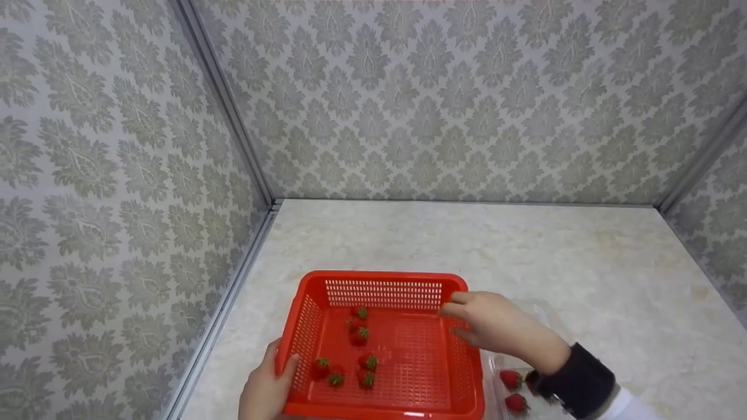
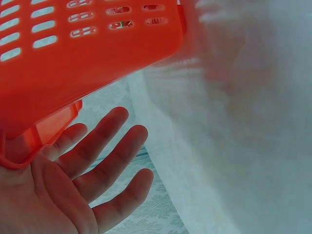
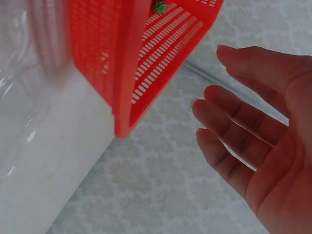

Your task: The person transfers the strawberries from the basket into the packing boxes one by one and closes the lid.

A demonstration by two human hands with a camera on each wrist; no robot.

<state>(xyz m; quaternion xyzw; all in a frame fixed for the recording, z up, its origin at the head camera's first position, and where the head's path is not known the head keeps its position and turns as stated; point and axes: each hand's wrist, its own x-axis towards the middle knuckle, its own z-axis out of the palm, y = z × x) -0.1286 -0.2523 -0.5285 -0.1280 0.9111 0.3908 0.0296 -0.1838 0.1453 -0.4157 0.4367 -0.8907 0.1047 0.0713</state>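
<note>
Left hand (image 1: 265, 385) holds red basket (image 1: 420, 356) of strawberries (image 1: 359, 336), right hand (image 1: 493, 322) hovers near

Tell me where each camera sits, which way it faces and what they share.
Head: worn on the head, looking forward and down at the red basket of strawberries; left hand, right hand and black wristband show.
Left wrist: on that wrist, facing the basket's outside; the left hand shows.
Right wrist: on that wrist, facing the basket's rim; the right hand shows.
Both wrist views share the basket and patterned wall.
</note>
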